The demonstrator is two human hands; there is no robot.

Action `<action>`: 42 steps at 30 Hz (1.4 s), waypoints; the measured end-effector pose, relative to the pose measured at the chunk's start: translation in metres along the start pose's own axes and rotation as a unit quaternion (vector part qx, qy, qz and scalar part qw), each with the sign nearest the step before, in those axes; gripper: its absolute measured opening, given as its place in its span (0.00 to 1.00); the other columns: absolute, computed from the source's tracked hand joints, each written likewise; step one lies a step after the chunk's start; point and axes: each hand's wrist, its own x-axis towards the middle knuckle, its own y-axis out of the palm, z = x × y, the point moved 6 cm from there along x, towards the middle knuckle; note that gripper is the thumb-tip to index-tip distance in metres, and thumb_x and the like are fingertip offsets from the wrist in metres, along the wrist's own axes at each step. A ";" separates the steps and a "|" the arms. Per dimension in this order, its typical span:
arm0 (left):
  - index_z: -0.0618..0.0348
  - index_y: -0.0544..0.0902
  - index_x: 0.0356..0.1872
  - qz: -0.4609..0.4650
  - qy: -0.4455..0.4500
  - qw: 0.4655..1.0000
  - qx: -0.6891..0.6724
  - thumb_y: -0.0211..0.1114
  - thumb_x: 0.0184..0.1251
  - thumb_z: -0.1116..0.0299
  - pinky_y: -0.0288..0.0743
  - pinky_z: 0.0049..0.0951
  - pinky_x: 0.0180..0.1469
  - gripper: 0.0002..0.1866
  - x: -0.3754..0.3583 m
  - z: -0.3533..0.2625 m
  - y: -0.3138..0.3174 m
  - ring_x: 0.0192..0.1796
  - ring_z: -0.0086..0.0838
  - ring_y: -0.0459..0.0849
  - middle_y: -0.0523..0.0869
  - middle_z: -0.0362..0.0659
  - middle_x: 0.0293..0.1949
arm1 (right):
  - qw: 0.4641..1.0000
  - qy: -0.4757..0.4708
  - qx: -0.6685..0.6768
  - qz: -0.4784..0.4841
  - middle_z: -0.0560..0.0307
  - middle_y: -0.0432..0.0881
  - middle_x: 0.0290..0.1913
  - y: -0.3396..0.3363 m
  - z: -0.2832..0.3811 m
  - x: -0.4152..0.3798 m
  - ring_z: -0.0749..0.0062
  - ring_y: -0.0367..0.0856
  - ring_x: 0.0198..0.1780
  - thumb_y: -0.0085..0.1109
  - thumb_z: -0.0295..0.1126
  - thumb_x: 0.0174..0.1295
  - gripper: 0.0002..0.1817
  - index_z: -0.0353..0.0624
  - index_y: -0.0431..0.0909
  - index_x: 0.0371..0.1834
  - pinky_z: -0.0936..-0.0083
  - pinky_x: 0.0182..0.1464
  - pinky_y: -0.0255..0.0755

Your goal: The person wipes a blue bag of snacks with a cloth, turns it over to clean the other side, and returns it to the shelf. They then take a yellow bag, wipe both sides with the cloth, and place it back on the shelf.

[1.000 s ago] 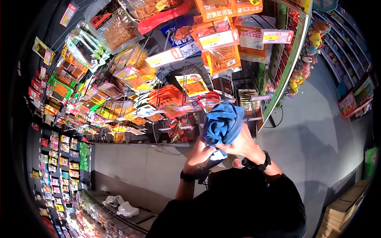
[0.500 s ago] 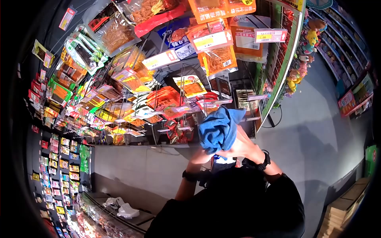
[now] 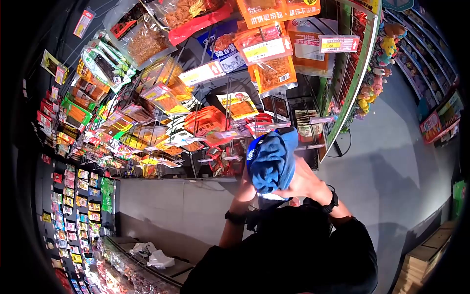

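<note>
A crumpled blue cloth [image 3: 271, 164] is bunched in front of my chest. My right hand [image 3: 306, 182] grips it from the right side, the fingers partly covered by its folds. At the left, my left hand [image 3: 246, 186] is closed around a blue packet [image 3: 252, 149] that shows along the cloth's left and upper edge; its fingers are mostly hidden. The cloth lies over the packet and covers most of it. A bit of white shows just below the hands. Both wrists wear black bands.
Hanging snack packets [image 3: 237, 105] on hooks with price tags [image 3: 338, 44] fill the rack ahead. A rack panel edge [image 3: 355, 88] stands right, with plush toys [image 3: 377, 83] beyond. White plastic bags [image 3: 159, 258] lie lower left; a wooden crate [image 3: 426, 259] is lower right.
The cloth has shifted and its upper right corner has folded down. More of the blue packet now shows at its left and top. My hands stay nearly in place.
</note>
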 end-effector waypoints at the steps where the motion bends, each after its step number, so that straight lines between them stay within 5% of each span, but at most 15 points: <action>1: 0.59 0.55 0.67 0.017 0.008 0.998 0.066 0.62 0.60 0.73 0.63 0.27 0.61 0.35 -0.001 0.002 -0.004 0.60 0.26 0.68 0.68 0.43 0.60 | 1.000 0.004 0.011 0.006 0.43 0.72 0.50 0.001 0.001 0.000 0.45 0.72 0.47 0.69 0.42 0.38 0.34 0.41 0.70 0.50 0.60 0.46 0.71; 4: 0.62 0.62 0.62 0.109 0.024 0.979 0.173 0.60 0.62 0.71 0.64 0.26 0.59 0.28 0.002 -0.001 0.009 0.56 0.25 0.70 0.70 0.41 0.56 | 0.999 -0.037 0.015 -0.011 0.41 0.71 0.52 0.002 -0.005 0.000 0.43 0.70 0.49 0.67 0.42 0.40 0.33 0.39 0.70 0.51 0.59 0.49 0.69; 6: 0.64 0.68 0.56 0.118 -0.060 0.958 0.256 0.61 0.56 0.75 0.64 0.29 0.57 0.24 -0.004 0.006 0.002 0.55 0.28 0.70 0.74 0.42 0.51 | 1.000 0.015 -0.003 -0.002 0.41 0.70 0.53 0.000 -0.011 0.004 0.43 0.68 0.53 0.65 0.42 0.43 0.30 0.39 0.71 0.50 0.58 0.55 0.64; 12: 0.62 0.69 0.56 0.157 0.017 0.937 0.312 0.60 0.54 0.78 0.64 0.29 0.58 0.25 0.002 -0.008 0.012 0.53 0.27 0.72 0.74 0.41 0.52 | 0.999 0.019 0.018 -0.031 0.42 0.71 0.51 0.005 -0.020 0.009 0.44 0.69 0.51 0.66 0.42 0.42 0.32 0.39 0.70 0.51 0.58 0.53 0.65; 13: 0.61 0.67 0.58 0.083 -0.006 0.984 0.156 0.61 0.57 0.76 0.64 0.28 0.58 0.25 0.005 -0.010 0.015 0.54 0.25 0.71 0.73 0.39 0.53 | 1.000 0.011 0.015 -0.016 0.42 0.71 0.50 0.009 -0.018 0.007 0.44 0.69 0.49 0.66 0.42 0.42 0.32 0.39 0.69 0.51 0.57 0.51 0.66; 14: 0.61 0.63 0.61 0.062 0.058 0.981 0.177 0.62 0.60 0.73 0.64 0.27 0.59 0.28 0.006 -0.018 0.012 0.55 0.24 0.70 0.72 0.39 0.54 | 1.000 0.004 0.012 0.000 0.42 0.72 0.49 0.013 -0.017 0.004 0.43 0.70 0.48 0.67 0.42 0.41 0.33 0.39 0.69 0.51 0.57 0.49 0.68; 18: 0.60 0.62 0.62 0.100 0.080 0.969 0.210 0.62 0.61 0.73 0.65 0.26 0.58 0.28 0.003 -0.029 0.022 0.55 0.23 0.71 0.72 0.39 0.55 | 0.999 -0.007 0.038 0.009 0.42 0.70 0.51 0.013 -0.015 0.003 0.42 0.69 0.49 0.66 0.44 0.44 0.33 0.39 0.68 0.52 0.57 0.50 0.66; 21: 0.63 0.72 0.52 0.153 -0.055 0.961 0.224 0.58 0.61 0.76 0.68 0.25 0.52 0.17 -0.001 -0.002 0.002 0.48 0.21 0.72 0.77 0.38 0.47 | 1.000 0.014 0.003 -0.002 0.41 0.72 0.51 0.011 -0.022 0.006 0.42 0.69 0.49 0.65 0.43 0.43 0.32 0.37 0.70 0.50 0.58 0.50 0.67; 24: 0.64 0.72 0.52 0.171 -0.065 0.946 0.268 0.59 0.60 0.77 0.67 0.27 0.54 0.18 -0.001 0.007 -0.007 0.50 0.23 0.73 0.77 0.38 0.47 | 1.000 -0.004 -0.013 -0.010 0.42 0.72 0.50 0.017 -0.027 0.008 0.43 0.69 0.49 0.66 0.42 0.41 0.32 0.38 0.70 0.50 0.58 0.50 0.67; 27: 0.62 0.70 0.55 0.110 0.035 0.975 0.191 0.61 0.60 0.75 0.67 0.27 0.57 0.21 0.006 -0.008 0.006 0.53 0.24 0.73 0.76 0.39 0.51 | 0.999 0.011 0.037 0.015 0.42 0.72 0.49 0.016 -0.025 0.008 0.43 0.70 0.49 0.68 0.41 0.38 0.34 0.38 0.69 0.50 0.58 0.50 0.68; 29: 0.60 0.66 0.60 0.082 0.005 0.991 0.105 0.63 0.60 0.74 0.66 0.28 0.58 0.26 0.004 -0.001 -0.004 0.56 0.25 0.72 0.74 0.40 0.55 | 0.998 0.022 0.039 0.035 0.41 0.72 0.48 0.017 -0.024 0.002 0.43 0.70 0.47 0.70 0.41 0.36 0.35 0.38 0.68 0.49 0.58 0.50 0.68; 34: 0.60 0.63 0.61 0.151 0.036 0.976 0.156 0.66 0.56 0.73 0.67 0.29 0.57 0.31 0.008 -0.016 0.011 0.56 0.25 0.72 0.74 0.41 0.55 | 0.999 0.026 0.005 -0.026 0.45 0.73 0.50 -0.003 -0.013 0.001 0.45 0.72 0.48 0.69 0.41 0.38 0.30 0.40 0.72 0.46 0.59 0.50 0.69; 36: 0.62 0.66 0.59 0.082 -0.078 0.982 0.149 0.67 0.54 0.74 0.67 0.28 0.58 0.30 -0.001 -0.003 -0.003 0.55 0.26 0.74 0.76 0.42 0.53 | 0.994 0.035 -0.021 -0.104 0.45 0.73 0.52 -0.016 -0.023 0.000 0.45 0.71 0.51 0.66 0.39 0.40 0.26 0.41 0.74 0.45 0.60 0.53 0.68; 42: 0.65 0.66 0.59 0.049 -0.064 0.994 0.080 0.63 0.53 0.81 0.66 0.29 0.58 0.29 0.007 -0.027 0.020 0.55 0.27 0.74 0.75 0.43 0.54 | 0.985 0.134 0.012 -0.106 0.44 0.72 0.52 -0.024 -0.053 -0.006 0.45 0.69 0.53 0.66 0.36 0.41 0.27 0.39 0.73 0.47 0.61 0.56 0.64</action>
